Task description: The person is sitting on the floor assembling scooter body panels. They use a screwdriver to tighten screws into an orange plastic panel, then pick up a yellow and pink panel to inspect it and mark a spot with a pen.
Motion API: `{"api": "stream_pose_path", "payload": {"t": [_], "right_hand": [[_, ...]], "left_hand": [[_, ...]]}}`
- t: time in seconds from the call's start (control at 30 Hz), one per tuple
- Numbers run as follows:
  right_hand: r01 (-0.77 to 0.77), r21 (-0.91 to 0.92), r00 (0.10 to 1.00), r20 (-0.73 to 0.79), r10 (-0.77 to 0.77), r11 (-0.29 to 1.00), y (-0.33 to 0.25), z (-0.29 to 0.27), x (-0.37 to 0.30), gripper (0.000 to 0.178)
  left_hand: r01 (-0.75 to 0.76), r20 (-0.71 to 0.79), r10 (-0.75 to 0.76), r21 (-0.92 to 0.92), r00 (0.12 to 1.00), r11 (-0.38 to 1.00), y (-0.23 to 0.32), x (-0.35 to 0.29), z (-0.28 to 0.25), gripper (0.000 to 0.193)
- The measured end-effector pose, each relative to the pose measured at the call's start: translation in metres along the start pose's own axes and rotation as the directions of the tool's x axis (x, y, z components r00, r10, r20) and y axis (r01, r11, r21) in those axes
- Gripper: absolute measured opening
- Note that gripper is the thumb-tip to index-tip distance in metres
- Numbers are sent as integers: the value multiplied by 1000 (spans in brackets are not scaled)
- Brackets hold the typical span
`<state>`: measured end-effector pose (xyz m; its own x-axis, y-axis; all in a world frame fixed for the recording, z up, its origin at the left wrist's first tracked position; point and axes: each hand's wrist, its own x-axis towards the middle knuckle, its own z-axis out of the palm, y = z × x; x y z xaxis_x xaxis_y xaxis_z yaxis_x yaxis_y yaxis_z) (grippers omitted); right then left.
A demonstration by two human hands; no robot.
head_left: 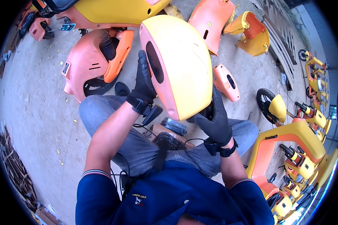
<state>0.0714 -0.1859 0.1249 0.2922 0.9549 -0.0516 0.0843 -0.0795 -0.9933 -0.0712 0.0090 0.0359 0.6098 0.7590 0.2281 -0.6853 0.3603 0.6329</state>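
Note:
Between my two hands, above my lap, is a rounded scooter body shell, yellow on top with a pink side and a dark oval opening. My left hand, in a dark glove, presses along the pink side near that opening. Gripping the lower right edge is my right hand, also gloved, with some fingers hidden beneath the shell. A smaller pink cover with a dark oval slot lies on the floor just right of the shell.
A pink-and-orange scooter front stands at the left under a yellow body. An orange panel and a yellow curved cover lie ahead. Close on my right is a yellow-orange scooter frame; parked scooters line the right side.

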Motion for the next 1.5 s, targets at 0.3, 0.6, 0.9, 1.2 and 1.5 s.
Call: {"api": "stream_pose_path", "payload": {"t": [0.3,0.6,0.9,1.2,1.5], "right_hand": [[2,-129,986,-167,-23,992,29,19,10,58],[53,-97,996,-73,-60,994,56,-15,15,61],[12,-208,996,94,8,978,64,-79,9,72],[-190,-155,941,252,225,970,72,-123,13,63],[-165,-185,945,252,209,969,55,-148,17,50]], "left_hand": [[239,-142,-322,-419,936,876,5,5,10,71],[281,-107,-328,-313,938,907,9,14,8,57],[170,-297,-114,167,948,971,33,24,8,60],[141,-258,-20,459,966,877,64,15,1,47],[62,-68,-18,726,998,684,81,5,-3,44]]}}
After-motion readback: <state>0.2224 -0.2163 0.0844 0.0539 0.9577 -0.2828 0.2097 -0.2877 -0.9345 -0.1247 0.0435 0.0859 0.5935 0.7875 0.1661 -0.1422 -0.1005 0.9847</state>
